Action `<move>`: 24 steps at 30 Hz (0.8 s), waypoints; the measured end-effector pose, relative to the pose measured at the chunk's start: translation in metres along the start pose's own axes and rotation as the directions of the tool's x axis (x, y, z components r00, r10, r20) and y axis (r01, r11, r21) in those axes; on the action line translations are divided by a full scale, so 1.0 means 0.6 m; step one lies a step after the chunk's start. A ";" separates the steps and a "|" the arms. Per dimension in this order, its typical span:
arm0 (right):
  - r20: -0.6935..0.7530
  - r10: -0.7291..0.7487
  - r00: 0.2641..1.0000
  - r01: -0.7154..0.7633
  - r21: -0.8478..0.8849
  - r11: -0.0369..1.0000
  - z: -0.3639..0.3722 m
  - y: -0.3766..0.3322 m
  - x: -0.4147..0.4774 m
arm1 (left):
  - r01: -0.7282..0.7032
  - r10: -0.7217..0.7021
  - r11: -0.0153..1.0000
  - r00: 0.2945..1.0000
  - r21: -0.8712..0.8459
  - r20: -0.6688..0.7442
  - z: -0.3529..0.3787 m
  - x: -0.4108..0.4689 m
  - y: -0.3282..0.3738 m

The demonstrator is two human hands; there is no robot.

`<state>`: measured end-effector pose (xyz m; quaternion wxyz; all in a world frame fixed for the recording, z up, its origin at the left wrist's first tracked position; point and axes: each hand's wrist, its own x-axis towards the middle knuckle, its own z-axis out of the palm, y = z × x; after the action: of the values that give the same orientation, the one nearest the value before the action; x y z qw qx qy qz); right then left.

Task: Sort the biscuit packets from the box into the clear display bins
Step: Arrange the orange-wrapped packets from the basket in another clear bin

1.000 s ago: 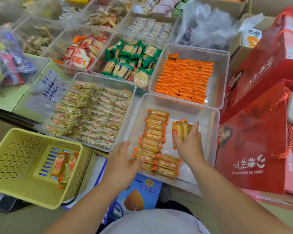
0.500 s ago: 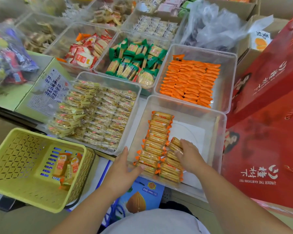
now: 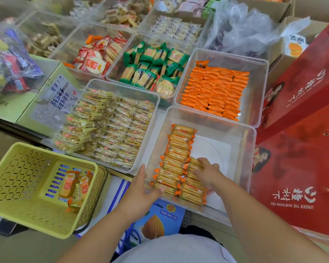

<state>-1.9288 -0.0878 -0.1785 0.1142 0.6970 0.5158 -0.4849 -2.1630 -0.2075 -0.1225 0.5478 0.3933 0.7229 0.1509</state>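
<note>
Orange-edged biscuit packets (image 3: 176, 160) rowed in clear bin (image 3: 243, 168)

Right hand (image 3: 207, 174) on packets (image 3: 179, 147) (orange-edged), left hand (image 3: 141, 188) holding clear bin (image 3: 248, 158)
</note>
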 end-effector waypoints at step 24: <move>0.046 0.100 0.994 -0.101 0.740 0.665 0.046 0.046 -0.064 | 0.060 -0.066 0.987 0.997 -0.150 -0.036 0.009 0.000 -0.004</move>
<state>-1.9215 -0.1416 -0.1711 -0.1516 0.7103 0.2354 -0.6458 -2.1592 -0.2104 -0.1259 0.5654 0.3249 0.7326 0.1951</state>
